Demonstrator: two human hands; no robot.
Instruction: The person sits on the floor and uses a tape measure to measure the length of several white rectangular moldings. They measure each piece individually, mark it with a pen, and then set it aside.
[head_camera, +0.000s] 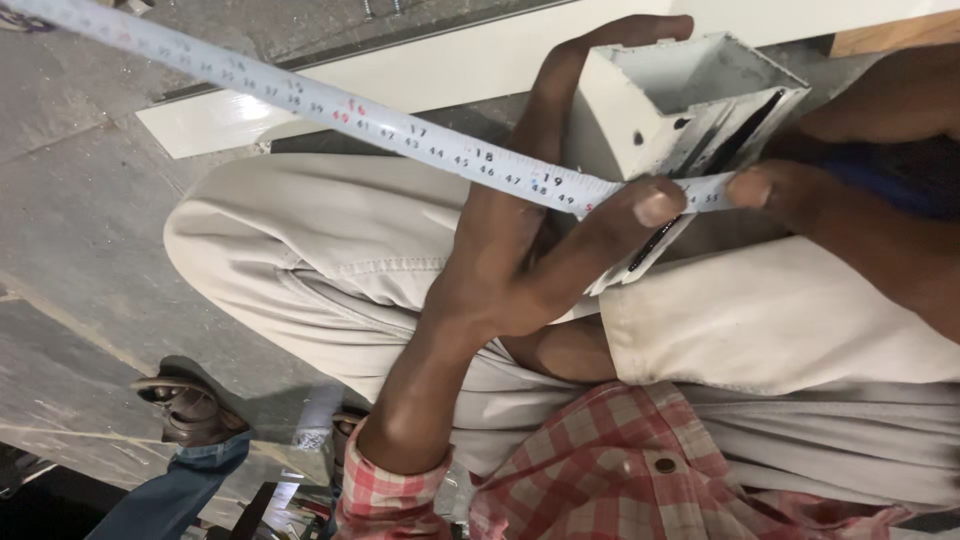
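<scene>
Tape measure (300, 95) runs long from upper left onto the white hollow section (640, 110) on my lap, where my left hand (540, 240) thumb-pins it and my right hand (790, 190) pinches its end.

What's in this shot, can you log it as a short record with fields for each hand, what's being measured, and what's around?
left hand: left hand grips the white hollow metal section, thumb pressing the tape measure against its end
right hand: right hand pinches the tape's free end at the section's edge
tape measure: pale blade, stretched taut to the upper left and out of frame
support: section rests against the person's lap, in beige trousers
surroundings: grey concrete floor; long white strip behind; another person's sandalled foot at lower left
</scene>
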